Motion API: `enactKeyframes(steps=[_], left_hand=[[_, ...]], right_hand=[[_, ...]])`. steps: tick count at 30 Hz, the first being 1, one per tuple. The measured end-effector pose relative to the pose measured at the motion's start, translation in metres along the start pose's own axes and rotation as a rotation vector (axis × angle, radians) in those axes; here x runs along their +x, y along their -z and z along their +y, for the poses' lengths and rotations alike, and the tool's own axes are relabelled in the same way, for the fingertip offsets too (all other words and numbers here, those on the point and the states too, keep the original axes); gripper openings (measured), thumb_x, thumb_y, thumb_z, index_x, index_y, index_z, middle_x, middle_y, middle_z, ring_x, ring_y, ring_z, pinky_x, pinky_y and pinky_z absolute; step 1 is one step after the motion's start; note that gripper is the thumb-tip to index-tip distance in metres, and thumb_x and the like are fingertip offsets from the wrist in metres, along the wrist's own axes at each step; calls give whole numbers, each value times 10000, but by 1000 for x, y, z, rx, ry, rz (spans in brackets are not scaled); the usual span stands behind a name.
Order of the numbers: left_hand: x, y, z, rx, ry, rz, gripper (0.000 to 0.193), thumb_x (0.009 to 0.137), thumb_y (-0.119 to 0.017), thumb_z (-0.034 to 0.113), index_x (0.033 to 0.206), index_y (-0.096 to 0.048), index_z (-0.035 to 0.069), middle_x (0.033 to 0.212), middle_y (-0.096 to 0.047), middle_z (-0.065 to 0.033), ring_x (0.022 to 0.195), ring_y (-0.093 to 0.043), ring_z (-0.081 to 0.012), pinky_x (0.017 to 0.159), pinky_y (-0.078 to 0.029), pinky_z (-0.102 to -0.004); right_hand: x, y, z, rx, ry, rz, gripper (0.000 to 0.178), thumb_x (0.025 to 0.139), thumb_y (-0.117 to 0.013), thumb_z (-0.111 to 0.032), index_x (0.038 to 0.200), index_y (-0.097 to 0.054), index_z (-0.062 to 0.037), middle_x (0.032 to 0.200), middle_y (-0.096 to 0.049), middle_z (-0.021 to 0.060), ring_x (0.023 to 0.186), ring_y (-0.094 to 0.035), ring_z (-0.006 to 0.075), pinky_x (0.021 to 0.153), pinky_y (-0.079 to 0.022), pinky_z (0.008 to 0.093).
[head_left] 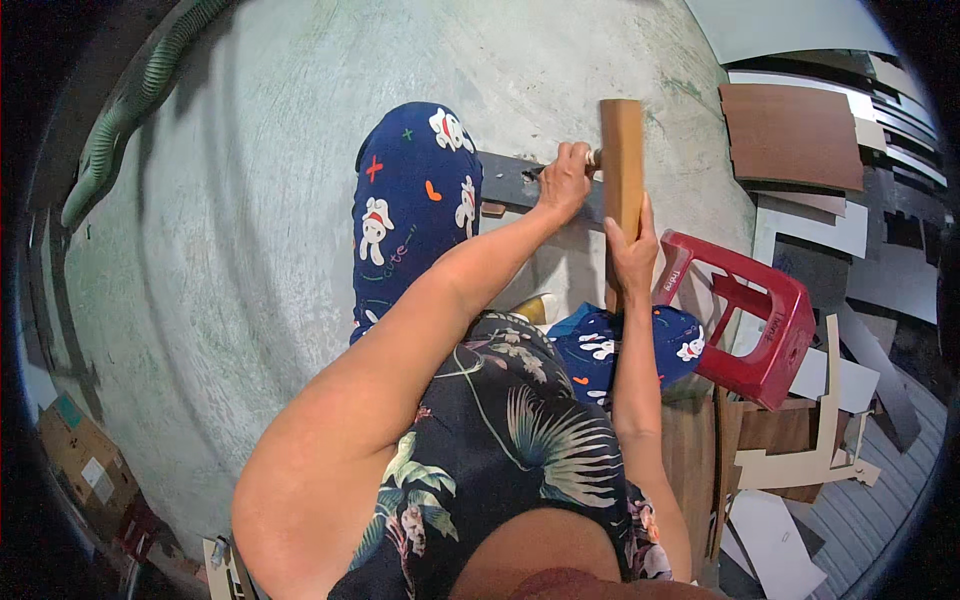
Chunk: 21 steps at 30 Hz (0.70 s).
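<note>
A long brown wooden bar stretches away from me, just above the right knee. My right hand is closed round its near part, thumb on one side and fingers on the other. My left hand is closed close to the bar's left side, on a small thing with a rounded, shiny end that meets the bar. Most of that thing is hidden in the fist, so its kind does not show. Below the left hand lies a dark grey board, with a small reddish-brown block by its near edge.
A red plastic stool lies on its side to the right of my knee. Stacked panels and loose offcuts fill the right side. A green ribbed hose runs along the far left. A cardboard box stands at the lower left.
</note>
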<state>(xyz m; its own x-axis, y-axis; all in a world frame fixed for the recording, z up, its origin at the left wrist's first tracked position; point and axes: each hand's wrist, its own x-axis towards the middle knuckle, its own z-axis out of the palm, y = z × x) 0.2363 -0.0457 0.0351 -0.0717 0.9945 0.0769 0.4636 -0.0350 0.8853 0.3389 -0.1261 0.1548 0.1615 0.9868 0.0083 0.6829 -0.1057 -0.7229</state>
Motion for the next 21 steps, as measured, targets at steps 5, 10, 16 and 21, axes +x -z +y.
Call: enactKeyframes(steps=[5,10,16,21], left_hand=[[1,-3,1,-4,39,-26,372,791,-622,51,1137,-512,129,1091,-551,-168,883,-622,-432,747,-506,-526],[-13,-8,1,19,-23,-117,382,770,-650,70,1123,-516,130,1071,-559,-158,884,-625,-423,751,-504,-523],[-23,-10,6,45,-151,-214,404,696,-705,80,1056,-525,111,1026,-578,-154,852,-627,-399,739,-501,-514],[-20,-7,-1,83,-183,-181,380,664,-729,82,985,-525,88,907,-608,-143,845,-632,-378,703,-498,-489]], right_hand=[[-1,15,-2,51,76,199,722,811,-721,-198,1417,-401,33,1306,-564,222,1198,-557,299,1018,-416,365],[-1,25,5,-11,119,223,729,817,-727,-201,1423,-396,32,1354,-526,230,1242,-522,297,1046,-389,378],[-6,28,8,29,4,172,722,815,-726,-186,1420,-401,34,1360,-525,224,1255,-511,294,1050,-386,379],[-12,24,3,17,-2,184,720,809,-725,-173,1420,-404,35,1376,-518,219,1255,-512,292,1053,-384,378]])
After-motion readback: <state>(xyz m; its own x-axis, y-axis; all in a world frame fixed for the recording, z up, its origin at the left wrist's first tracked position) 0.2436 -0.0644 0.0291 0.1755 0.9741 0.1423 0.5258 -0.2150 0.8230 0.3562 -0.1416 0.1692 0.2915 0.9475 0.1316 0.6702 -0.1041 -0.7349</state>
